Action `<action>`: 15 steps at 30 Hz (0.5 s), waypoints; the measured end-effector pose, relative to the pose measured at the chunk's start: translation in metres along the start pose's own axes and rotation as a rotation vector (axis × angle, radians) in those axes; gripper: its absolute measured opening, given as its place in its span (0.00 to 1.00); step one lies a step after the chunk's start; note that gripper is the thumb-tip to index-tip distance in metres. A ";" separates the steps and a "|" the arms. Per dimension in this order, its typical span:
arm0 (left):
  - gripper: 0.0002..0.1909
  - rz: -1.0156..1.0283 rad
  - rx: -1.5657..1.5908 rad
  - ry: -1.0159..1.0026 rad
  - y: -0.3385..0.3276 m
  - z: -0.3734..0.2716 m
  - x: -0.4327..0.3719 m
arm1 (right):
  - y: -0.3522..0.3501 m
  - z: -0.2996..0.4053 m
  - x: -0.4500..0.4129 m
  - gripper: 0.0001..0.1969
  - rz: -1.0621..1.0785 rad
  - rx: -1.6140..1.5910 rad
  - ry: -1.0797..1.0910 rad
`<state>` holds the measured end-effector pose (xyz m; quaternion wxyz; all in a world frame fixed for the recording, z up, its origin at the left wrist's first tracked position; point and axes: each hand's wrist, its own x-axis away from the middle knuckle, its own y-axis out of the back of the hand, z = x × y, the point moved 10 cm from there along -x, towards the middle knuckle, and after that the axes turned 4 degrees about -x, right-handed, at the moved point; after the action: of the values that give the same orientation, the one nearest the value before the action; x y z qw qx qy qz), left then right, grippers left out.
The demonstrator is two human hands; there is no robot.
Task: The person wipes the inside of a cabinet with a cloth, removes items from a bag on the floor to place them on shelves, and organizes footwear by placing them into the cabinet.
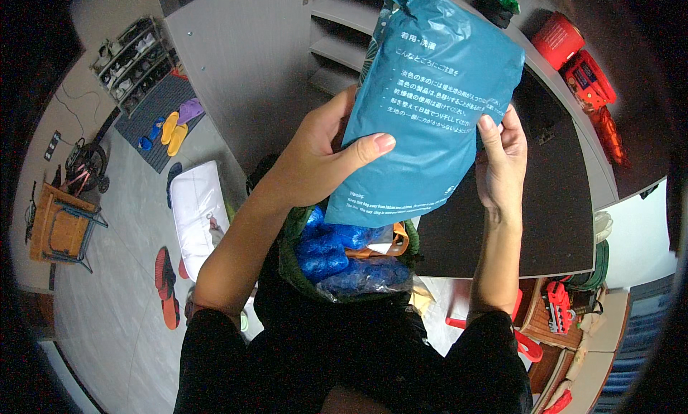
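Observation:
Both of my hands grip a teal plastic garment bag (414,140) that bears white printed writing. My left hand (333,140) pinches its left side, thumb across the front. At the right edge, my right hand (500,151) clasps the bag between thumb and fingers. Below it, close to my body, a dark green fabric bag (293,277) gapes at the top. Inside lie shiny blue plastic-wrapped items (322,253), a brown strap-like item (398,242) and a clear plastic packet (371,279). The teal bag covers part of that mouth.
A grey cabinet door (242,65) stands ajar beside shelves (344,48). To the right is a dark panel (537,210). On the floor at left are a white padded case (196,215), slippers (174,134), a wooden chair (62,226) and a shoe rack (131,65). Red packages (559,40) sit upper right.

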<state>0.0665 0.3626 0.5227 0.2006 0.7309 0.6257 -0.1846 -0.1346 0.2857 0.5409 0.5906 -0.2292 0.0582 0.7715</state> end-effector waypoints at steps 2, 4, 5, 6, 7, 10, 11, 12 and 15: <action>0.28 0.008 -0.006 0.008 -0.001 -0.001 0.000 | 0.000 0.001 0.000 0.14 0.003 -0.005 0.004; 0.28 0.010 -0.009 0.002 -0.001 -0.001 0.000 | -0.001 0.002 0.000 0.14 0.007 -0.011 0.008; 0.28 0.012 -0.013 -0.004 -0.001 -0.001 0.000 | -0.001 0.002 0.000 0.14 0.012 -0.012 0.001; 0.28 0.012 -0.013 -0.004 -0.001 -0.001 -0.001 | -0.001 0.002 0.000 0.14 0.016 -0.014 -0.006; 0.27 0.004 -0.008 -0.009 -0.001 -0.001 -0.001 | -0.001 0.002 0.000 0.14 0.016 -0.014 -0.006; 0.27 -0.004 -0.011 -0.018 -0.002 -0.002 -0.002 | 0.000 0.000 0.000 0.14 0.015 -0.015 -0.009; 0.27 -0.005 -0.018 -0.022 -0.002 -0.003 -0.002 | 0.001 0.000 -0.001 0.13 0.019 -0.012 -0.008; 0.27 -0.005 -0.018 -0.022 -0.002 -0.003 -0.002 | 0.001 0.000 -0.001 0.13 0.023 -0.008 -0.006; 0.25 0.009 0.021 -0.016 -0.004 -0.002 -0.002 | 0.003 -0.001 -0.002 0.13 0.020 -0.019 -0.015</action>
<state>0.0622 0.3625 0.5255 0.1986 0.7343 0.6188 -0.1960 -0.1367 0.2830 0.5400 0.5811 -0.2283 0.0487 0.7797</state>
